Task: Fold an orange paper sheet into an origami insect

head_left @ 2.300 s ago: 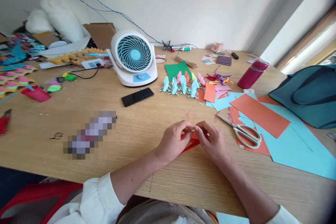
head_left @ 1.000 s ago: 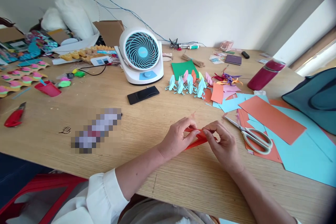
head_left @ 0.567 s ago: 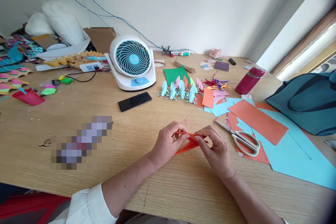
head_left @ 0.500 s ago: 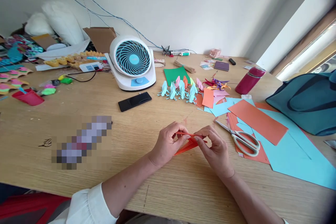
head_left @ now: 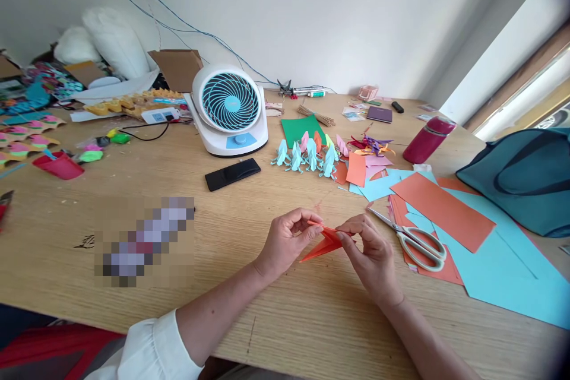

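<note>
A folded piece of orange paper (head_left: pixel 324 246) is held just above the wooden table between my two hands. My left hand (head_left: pixel 289 240) pinches its upper left end between thumb and fingers. At the other side, my right hand (head_left: pixel 369 255) is closed on the paper, thumb below and fingers above. One pointed flap hangs down and to the left between the hands. Scissors (head_left: pixel 416 240) with white handles lie right of my right hand, partly on orange sheets. Beyond my hands stand several folded paper figures (head_left: pixel 312 154), mostly light blue, some pink and orange.
Orange (head_left: pixel 445 211) and light blue sheets (head_left: pixel 512 267) cover the right side, beside a teal bag (head_left: pixel 521 181) and a dark red bottle (head_left: pixel 428 139). A white fan (head_left: pixel 231 107) stands at the back, a black phone-like object (head_left: pixel 232 174) before it. A red cup (head_left: pixel 60 165) is far left.
My hands keep their pinch on the orange paper. Its hanging flap now shows more fully, and my right hand has shifted slightly right. The whole view has moved a little.
</note>
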Tool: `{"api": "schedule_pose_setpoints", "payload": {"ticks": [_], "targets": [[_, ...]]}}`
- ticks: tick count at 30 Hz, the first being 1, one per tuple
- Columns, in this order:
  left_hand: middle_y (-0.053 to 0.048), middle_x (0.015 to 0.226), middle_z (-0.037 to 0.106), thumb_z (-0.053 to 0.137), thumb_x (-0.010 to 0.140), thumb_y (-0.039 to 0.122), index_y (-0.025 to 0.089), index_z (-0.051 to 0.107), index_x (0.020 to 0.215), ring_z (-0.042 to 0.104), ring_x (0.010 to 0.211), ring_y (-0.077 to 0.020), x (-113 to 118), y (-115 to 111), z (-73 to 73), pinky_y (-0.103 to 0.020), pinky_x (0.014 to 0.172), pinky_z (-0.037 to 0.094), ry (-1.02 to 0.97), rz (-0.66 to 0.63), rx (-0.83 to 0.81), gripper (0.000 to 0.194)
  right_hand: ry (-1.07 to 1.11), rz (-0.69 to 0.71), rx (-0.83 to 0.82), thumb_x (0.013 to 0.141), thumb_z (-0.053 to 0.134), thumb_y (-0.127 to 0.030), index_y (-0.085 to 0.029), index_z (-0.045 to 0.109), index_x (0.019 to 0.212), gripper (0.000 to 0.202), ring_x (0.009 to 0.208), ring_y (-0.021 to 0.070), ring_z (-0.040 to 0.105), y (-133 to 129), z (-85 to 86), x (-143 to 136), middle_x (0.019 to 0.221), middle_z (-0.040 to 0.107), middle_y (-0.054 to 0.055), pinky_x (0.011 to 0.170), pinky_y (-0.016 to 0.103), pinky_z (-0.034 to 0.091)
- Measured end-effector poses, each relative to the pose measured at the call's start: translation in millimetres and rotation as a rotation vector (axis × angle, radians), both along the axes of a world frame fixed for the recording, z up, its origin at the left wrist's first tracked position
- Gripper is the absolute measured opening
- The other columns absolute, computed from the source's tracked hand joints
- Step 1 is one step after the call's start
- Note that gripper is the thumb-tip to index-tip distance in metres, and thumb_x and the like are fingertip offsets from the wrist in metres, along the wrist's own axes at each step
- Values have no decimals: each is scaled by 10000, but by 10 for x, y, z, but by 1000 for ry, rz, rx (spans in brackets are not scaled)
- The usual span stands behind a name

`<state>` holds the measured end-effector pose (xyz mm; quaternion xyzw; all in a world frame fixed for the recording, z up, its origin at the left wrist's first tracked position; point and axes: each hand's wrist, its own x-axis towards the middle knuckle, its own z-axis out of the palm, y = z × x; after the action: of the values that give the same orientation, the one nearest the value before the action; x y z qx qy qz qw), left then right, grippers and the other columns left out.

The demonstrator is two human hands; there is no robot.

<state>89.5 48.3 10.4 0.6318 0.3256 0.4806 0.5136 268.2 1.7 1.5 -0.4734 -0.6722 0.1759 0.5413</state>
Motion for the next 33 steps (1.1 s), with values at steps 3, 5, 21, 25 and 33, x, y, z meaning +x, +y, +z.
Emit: {"api": "schedule_pose_setpoints", "payload": {"ticks": [3, 5, 21, 25, 33], "targets": [[-23, 743, 693, 726, 814, 334, 135, 703, 863, 621, 620, -101, -1, 9, -30, -195, 602, 495, -19, -20, -76, 206, -6, 12, -17, 938, 587, -226, -226, 632, 841, 108, 732, 178, 549, -3, -15, 4, 782, 581, 20, 683, 339, 442], [-9, 697, 667, 737, 803, 374, 130, 701, 858, 583, 541, -82, 5, 1, -39, -187, 541, 463, -32, -45, -113, 252, -10, 30, -30, 930, 603, -221, -230, 643, 865, 77, 746, 177, 550, -7, -34, 10, 796, 588, 18, 691, 334, 438], [-16, 737, 677, 657, 850, 208, 147, 700, 822, 572, 640, -104, 16, -51, -61, -196, 586, 433, 271, -27, 160, 80, -149, 42, -63, 925, 605, -218, -228, 618, 842, 84, 689, 165, 528, -39, -43, -19, 802, 576, 22, 603, 309, 419], [-17, 749, 669, 639, 870, 198, 141, 688, 814, 585, 678, -107, 8, -54, -52, -195, 624, 437, 267, -8, 239, 94, -144, 47, -69, 927, 606, -215, -231, 625, 867, 64, 703, 160, 535, -39, -43, -6, 820, 578, 21, 611, 303, 425], [-15, 755, 648, 623, 873, 169, 129, 665, 814, 570, 673, -98, 4, -46, -25, -183, 615, 436, 240, 7, 248, 82, -130, 56, -47, 929, 600, -190, -231, 641, 874, 80, 697, 154, 530, -31, -2, -5, 806, 571, 17, 593, 291, 421]]}}
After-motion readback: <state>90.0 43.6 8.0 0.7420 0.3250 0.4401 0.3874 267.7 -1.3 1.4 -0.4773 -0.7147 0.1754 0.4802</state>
